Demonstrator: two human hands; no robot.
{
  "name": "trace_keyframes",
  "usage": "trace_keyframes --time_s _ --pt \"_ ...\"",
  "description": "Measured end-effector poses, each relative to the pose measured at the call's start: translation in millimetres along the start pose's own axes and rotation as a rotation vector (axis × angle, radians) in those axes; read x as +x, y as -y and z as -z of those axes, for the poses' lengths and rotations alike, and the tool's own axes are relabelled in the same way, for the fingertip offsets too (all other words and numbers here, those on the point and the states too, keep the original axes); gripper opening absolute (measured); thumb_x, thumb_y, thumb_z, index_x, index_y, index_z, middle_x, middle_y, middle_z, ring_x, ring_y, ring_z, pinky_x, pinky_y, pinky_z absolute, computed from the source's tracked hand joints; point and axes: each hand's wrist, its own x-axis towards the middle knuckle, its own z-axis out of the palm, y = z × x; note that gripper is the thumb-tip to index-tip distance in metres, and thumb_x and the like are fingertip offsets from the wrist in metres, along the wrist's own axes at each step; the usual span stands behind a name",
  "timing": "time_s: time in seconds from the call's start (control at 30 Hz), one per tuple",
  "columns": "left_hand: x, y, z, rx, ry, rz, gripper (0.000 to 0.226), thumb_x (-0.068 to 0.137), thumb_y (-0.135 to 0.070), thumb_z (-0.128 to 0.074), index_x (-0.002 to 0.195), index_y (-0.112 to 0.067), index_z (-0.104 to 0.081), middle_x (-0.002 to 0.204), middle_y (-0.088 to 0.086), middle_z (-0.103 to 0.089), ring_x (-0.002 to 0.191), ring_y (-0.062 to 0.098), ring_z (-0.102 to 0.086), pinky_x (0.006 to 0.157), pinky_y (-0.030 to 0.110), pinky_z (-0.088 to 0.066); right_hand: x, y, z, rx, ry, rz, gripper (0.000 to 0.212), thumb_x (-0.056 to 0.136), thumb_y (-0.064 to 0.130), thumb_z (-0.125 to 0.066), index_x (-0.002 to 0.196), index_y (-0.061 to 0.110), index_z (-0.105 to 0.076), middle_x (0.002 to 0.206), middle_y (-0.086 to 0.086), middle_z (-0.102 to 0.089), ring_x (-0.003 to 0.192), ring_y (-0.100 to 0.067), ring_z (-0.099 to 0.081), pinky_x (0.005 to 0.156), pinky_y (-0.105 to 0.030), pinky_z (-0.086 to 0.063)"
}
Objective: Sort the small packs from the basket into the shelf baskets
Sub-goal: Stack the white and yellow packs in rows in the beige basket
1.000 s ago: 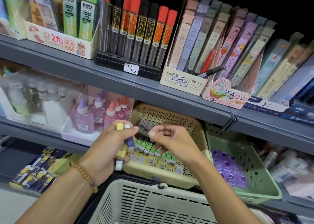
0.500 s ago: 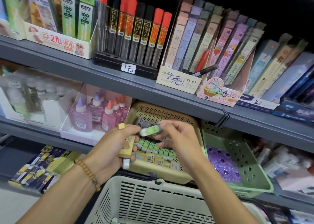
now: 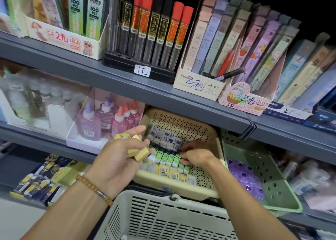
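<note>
I see the small packs in two places: a few yellow packs [image 3: 140,153] pinched in my left hand [image 3: 116,159], held just in front of the beige shelf basket [image 3: 205,181], and rows already lying inside that basket, with a green row [image 3: 169,158] in the middle, white-and-blue ones behind it and yellow ones in front. My right hand [image 3: 197,156] is down inside the basket at the right end of the green row, fingers curled against the packs there; I cannot tell whether they clasp a pack or only press it into line.

These packs look light, stiff and boxy, with smooth wrappers that I judge a bit slippery. I would take each one by its long sides, thumb against fingers, and slide it in upright beside its matching colour. Several clutched at once could easily spill, so I would feed them out singly.

Just right of the beige basket sits a green basket [image 3: 283,201] with purple packets. The white carry basket [image 3: 163,219] is directly below it, nearest me. To its left stand glue bottles [image 3: 89,125], and above it a grey shelf [image 3: 116,79] of lead tubes.
</note>
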Motion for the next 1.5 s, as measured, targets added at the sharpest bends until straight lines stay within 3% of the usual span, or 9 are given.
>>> trace_keyframes --time_s 0.17,0.27,0.37,0.53,0.67,0.8,1.07,1.2,1.5 --pt "1 5 -2 0.002 -0.105 -0.042 0.032 0.081 0.013 -0.055 0.103 -0.007 -0.067 0.077 0.008 -0.067 0.087 0.018 -0.068 0.093 0.045 -0.049 -29 11 -1 0.012 -0.094 0.198 0.006 0.092 0.023 -0.065 0.087 0.025 -0.068 0.075 0.001 -0.072 0.055 -0.002 -0.064 0.059 -0.019 -0.056" --pt "2 7 -2 -0.023 -0.110 -0.067 0.029 0.087 0.013 -0.051 0.104 -0.005 -0.065 0.087 0.011 -0.068 0.091 0.022 -0.069 0.090 0.044 -0.052 -61 24 -4 0.276 0.116 0.379 0.017 0.090 0.034 -0.067 0.092 0.018 -0.071 0.083 -0.002 -0.075 0.070 -0.011 -0.068 0.062 -0.025 -0.057" --pt "0 8 -3 -0.058 -0.055 -0.067 0.029 0.088 0.014 -0.049 0.106 -0.003 -0.063 0.101 0.017 -0.059 0.100 0.028 -0.068 0.084 0.043 -0.057 -83 38 -9 0.401 0.300 0.504 0.015 0.082 0.012 -0.077 0.094 0.009 -0.068 0.078 0.001 -0.071 0.070 -0.014 -0.068 0.060 -0.022 -0.055" --pt "-3 7 -5 0.012 -0.006 -0.071 0.030 0.087 0.015 -0.050 0.099 -0.006 -0.067 0.096 0.013 -0.061 0.077 0.017 -0.072 0.062 0.030 -0.060 -92 47 -8 0.223 0.304 0.548 0.026 0.081 -0.008 -0.070 0.095 0.012 -0.062 0.075 -0.001 -0.059 0.067 -0.013 -0.054 0.066 -0.026 -0.051" --pt "-2 12 -8 0.114 -0.032 -0.113 0.031 0.087 0.016 -0.050 0.089 -0.010 -0.066 0.083 0.009 -0.062 0.071 0.015 -0.062 0.056 0.026 -0.055 -92 41 -11 -0.055 0.360 0.583 0.051 0.081 0.005 -0.061 0.122 0.034 -0.053 0.073 0.005 -0.048 0.068 -0.016 -0.046 0.066 -0.037 -0.041" --pt "1 7 -1 0.042 -0.134 -0.141 0.024 0.087 0.014 -0.052 0.092 -0.007 -0.061 0.103 0.016 -0.062 0.095 0.024 -0.069 0.075 0.035 -0.056 -80 27 -1 -0.039 0.312 0.473 0.063 0.078 0.013 -0.054 0.125 0.056 -0.052 0.079 0.006 -0.054 0.062 -0.006 -0.047 0.060 -0.029 -0.043" --pt "0 4 1 0.090 -0.154 -0.125 0.028 0.079 0.009 -0.066 0.105 0.002 -0.058 0.108 0.025 -0.066 0.081 0.030 -0.074 0.059 0.027 -0.059 -36 1 28 0.038 -0.098 0.234 0.026 0.092 0.007 -0.058 0.098 0.030 -0.069 0.074 0.005 -0.065 0.051 -0.011 -0.050 0.053 -0.027 -0.045" --pt "0 3 3 0.103 -0.153 -0.121 0.031 0.079 0.010 -0.066 0.108 0.002 -0.058 0.103 0.025 -0.069 0.080 0.026 -0.074 0.059 0.024 -0.059 -24 -5 16 -0.206 -0.068 0.138 0.014 0.097 0.014 -0.052 0.100 0.023 -0.063 0.070 0.010 -0.058 0.059 -0.009 -0.054 0.057 -0.021 -0.047" --pt "-1 2 3 0.156 -0.030 -0.012 0.019 0.092 0.003 -0.053 0.109 -0.005 -0.057 0.099 0.012 -0.075 0.083 0.036 -0.073 0.063 0.040 -0.061 -24 -3 7 -0.054 -0.067 0.008 0.010 0.096 0.014 -0.058 0.095 0.023 -0.064 0.079 -0.001 -0.073 0.066 -0.008 -0.069 0.068 -0.021 -0.058"
